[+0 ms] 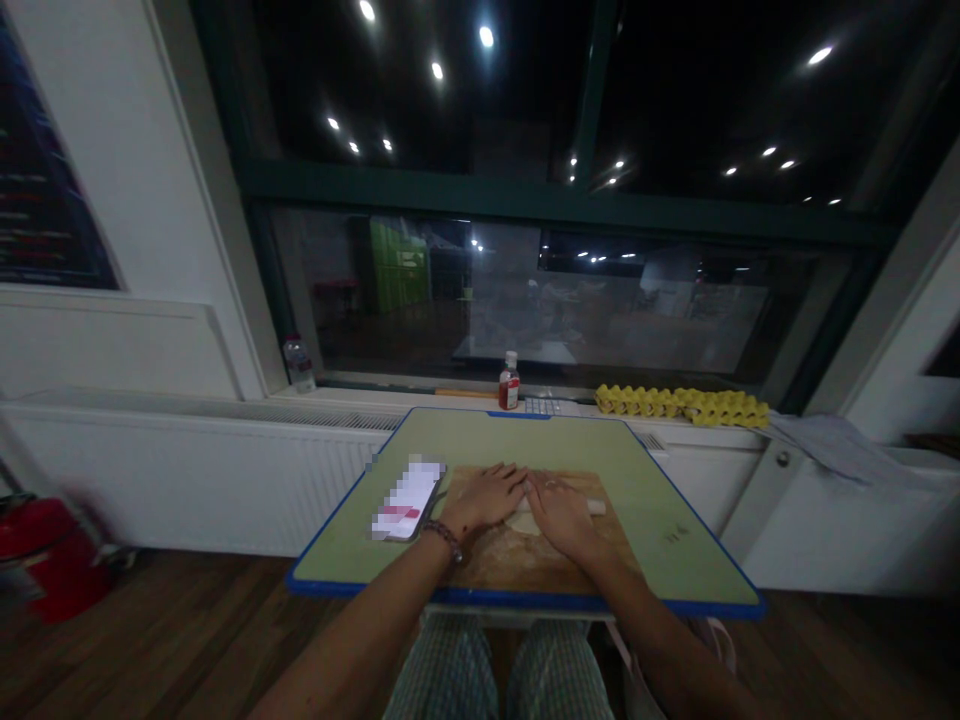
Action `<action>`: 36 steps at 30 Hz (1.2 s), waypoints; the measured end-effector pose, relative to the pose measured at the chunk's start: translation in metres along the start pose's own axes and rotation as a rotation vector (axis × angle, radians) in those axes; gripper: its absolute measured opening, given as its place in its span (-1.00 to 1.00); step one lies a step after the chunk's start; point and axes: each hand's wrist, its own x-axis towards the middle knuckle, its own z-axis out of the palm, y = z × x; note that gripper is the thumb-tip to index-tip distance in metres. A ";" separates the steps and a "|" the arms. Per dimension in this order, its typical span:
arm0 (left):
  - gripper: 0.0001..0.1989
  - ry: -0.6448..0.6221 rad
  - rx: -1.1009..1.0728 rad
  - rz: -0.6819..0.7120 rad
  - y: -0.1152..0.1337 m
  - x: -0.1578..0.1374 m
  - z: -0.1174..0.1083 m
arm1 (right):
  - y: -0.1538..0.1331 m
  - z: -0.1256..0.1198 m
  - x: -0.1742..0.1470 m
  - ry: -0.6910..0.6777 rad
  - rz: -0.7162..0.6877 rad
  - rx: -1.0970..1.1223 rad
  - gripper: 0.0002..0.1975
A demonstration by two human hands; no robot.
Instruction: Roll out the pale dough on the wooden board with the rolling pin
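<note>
A pale rolling pin (596, 507) lies crosswise on a wooden board (517, 575), with its right end showing and most of its length hidden. Both palms press down over it, fingers reaching forward. My left hand (484, 500), with a beaded bracelet at the wrist, covers the pin's left part. My right hand (559, 510) holds its right part, and the two hands touch at the fingertips. Between them a piece of flat, pale dough (523, 522) shows under the pin. Pale smears like flour mark the board.
A lit phone (409, 500) lies left of the board on the green folding table (682, 490). On the sill behind stand a small red-labelled bottle (509, 385), a clear bottle (298, 362) and a yellow egg tray (675, 404). A grey cloth (840, 445) lies at right.
</note>
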 end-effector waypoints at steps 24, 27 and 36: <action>-0.45 0.085 -0.120 -0.002 0.020 -0.030 0.004 | -0.003 0.004 -0.041 0.058 -0.103 -0.044 -0.54; -0.46 0.104 -0.082 -0.008 0.021 -0.031 0.006 | 0.002 0.016 -0.049 0.123 -0.141 -0.057 -0.52; -0.49 0.170 0.035 0.101 0.021 -0.035 0.010 | 0.010 -0.021 -0.007 0.001 0.103 0.003 -0.50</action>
